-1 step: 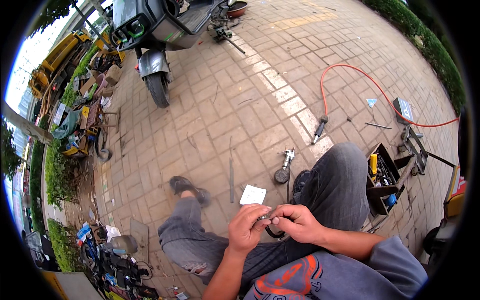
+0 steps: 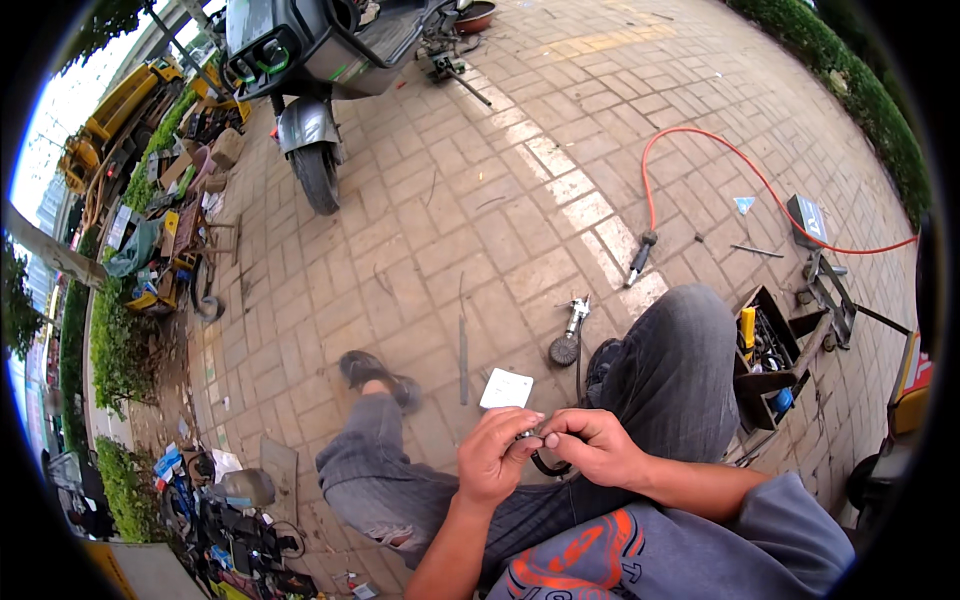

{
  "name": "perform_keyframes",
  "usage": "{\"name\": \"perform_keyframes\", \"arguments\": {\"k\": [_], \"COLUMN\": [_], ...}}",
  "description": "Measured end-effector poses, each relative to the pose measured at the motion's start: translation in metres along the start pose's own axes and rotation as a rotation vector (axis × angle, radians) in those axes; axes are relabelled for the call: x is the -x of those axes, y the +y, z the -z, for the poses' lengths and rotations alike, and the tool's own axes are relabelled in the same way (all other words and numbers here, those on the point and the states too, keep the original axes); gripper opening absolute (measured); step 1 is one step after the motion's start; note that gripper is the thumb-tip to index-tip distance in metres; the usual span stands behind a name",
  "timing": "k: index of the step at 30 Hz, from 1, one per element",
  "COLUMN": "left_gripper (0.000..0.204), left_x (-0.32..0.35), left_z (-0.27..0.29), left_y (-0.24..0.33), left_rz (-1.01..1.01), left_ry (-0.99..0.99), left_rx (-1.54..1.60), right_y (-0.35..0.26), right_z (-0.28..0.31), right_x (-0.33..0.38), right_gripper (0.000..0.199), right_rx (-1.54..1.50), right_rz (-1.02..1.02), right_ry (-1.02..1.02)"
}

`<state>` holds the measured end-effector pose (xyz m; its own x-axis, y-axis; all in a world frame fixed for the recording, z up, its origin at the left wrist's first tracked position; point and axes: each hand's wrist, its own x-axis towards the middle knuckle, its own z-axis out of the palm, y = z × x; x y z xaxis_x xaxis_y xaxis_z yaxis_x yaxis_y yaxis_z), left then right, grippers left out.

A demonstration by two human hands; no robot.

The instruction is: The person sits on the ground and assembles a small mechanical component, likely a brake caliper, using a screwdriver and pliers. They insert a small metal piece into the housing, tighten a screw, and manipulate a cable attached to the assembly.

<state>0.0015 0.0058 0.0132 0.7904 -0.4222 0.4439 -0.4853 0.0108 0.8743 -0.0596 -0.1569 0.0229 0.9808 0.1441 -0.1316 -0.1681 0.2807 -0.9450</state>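
Note:
Both my hands meet above my lap, fingertips pinched together. My left hand [image 2: 492,455] grips a small silvery metal piece [image 2: 527,434] between thumb and fingers. Close against it, my right hand [image 2: 595,448] pinches the other side of this small part; its exact kind is too small to tell. A curved black hose or cable [image 2: 548,467] shows just below the fingertips, and the fingers hide where it leads. Just beyond the hands, a white square card or box [image 2: 506,389] lies on the paving. Farther off is a round-dial pressure gauge [image 2: 564,349] with a metal fitting and hose.
An open toolbox [image 2: 760,375] stands right of my knee. A red air hose [image 2: 745,160] ends in a black-handled tool [image 2: 640,258]. A flat dark strip [image 2: 463,360] lies ahead. An electric scooter [image 2: 315,150] stands at the far left; clutter [image 2: 235,540] lies near left.

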Motion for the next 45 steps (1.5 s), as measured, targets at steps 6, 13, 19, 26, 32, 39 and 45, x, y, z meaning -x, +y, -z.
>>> {"name": "perform_keyframes", "arguments": {"k": [6,13,19,26,32,39,45], "left_gripper": [0.02,0.016,0.017,0.013,0.011,0.014,0.017], "left_x": [0.002,0.004,0.005,0.015,0.033,0.039,0.039], "left_z": [-0.008,-0.01,-0.01,-0.008,-0.012,-0.007,-0.01], "left_y": [-0.002,-0.003,-0.006,0.007,-0.008,0.004,0.02], "left_rz": [0.046,0.057,0.045,0.263,0.413,0.445,0.54], "left_ry": [0.022,0.022,-0.01,0.059,0.52,0.517,0.55], "left_rx": [0.105,0.177,0.123,0.193,0.471,0.74,0.947], "right_y": [0.012,0.013,0.009,-0.012,-0.019,-0.01,0.015], "right_z": [0.001,0.006,0.009,0.008,0.005,-0.018,-0.049], "right_x": [-0.001,-0.007,-0.006,-0.006,-0.006,-0.007,0.02], "right_gripper": [0.012,0.015,0.018,0.023,0.028,0.04,0.032], "right_rx": [-0.117,-0.32,-0.562,0.654,0.582,0.626,0.852], "right_rz": [-0.03,-0.193,-0.377,0.207,-0.219,0.063,0.306], "right_ry": [0.053,-0.016,-0.059,0.067,-0.05,0.018,0.132]}}
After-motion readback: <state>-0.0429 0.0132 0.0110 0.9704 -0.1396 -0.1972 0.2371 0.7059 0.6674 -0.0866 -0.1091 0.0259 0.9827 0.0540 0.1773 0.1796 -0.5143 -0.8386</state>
